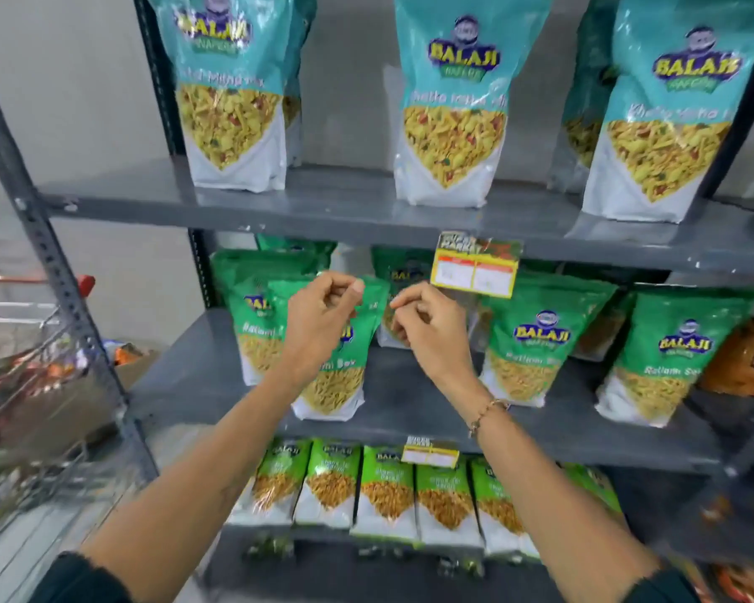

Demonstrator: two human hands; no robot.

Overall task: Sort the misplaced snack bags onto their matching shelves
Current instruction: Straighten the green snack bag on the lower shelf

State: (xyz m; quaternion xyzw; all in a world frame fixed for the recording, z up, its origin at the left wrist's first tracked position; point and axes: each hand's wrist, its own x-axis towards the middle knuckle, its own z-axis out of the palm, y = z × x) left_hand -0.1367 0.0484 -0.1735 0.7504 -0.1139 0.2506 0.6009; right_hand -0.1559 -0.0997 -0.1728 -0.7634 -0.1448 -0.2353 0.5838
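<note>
A green Balaji Ratlami Sev bag [336,380] stands upright at the front of the middle shelf [201,385]. My left hand [318,324] pinches its top edge, and my right hand [427,328] is curled at its top right corner. More green bags of the same kind [527,341] stand behind and to the right. An orange bag [749,363] lies at the far right of this shelf beside the green ones. Teal Balaji mix bags [449,115] fill the top shelf, and light green bags [388,493] line the bottom shelf.
A yellow price tag [475,272] hangs from the top shelf's edge just above my right hand. A wire shopping cart [31,376] with a red handle stands to the left of the grey rack upright [62,280]. A smaller tag [429,452] hangs lower down.
</note>
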